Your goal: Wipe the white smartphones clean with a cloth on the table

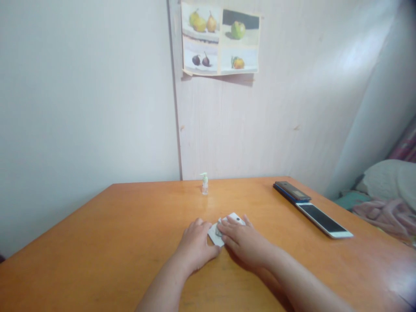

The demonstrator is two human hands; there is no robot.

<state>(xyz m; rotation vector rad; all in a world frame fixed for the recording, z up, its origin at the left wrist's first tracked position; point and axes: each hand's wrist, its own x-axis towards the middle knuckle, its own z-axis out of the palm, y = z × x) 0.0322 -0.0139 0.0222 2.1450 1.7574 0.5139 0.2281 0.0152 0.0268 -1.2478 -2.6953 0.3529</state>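
Note:
A flat white object point(213, 236) with a small dark round spot near its far corner, resembling the back of a phone, lies at an angle on the table in front of me. My left hand point(197, 245) holds its near left end, the thumb on the near side and the fingers on the far side. Over its middle, my right hand point(242, 238) presses a small pale crumpled cloth or tissue point(219, 230), its fingers extended and slightly spread. Much of the white object and the cloth is hidden beneath the right hand.
A small clear pump bottle point(204, 186) stands toward the back of the orange wooden table point(130, 221). To the right lie a white phone point(325, 220) with a dark screen and a dark, blue-edged case point(291, 191). A fruit print point(221, 39) hangs on the wall; bedding point(390, 186) is beyond the right edge.

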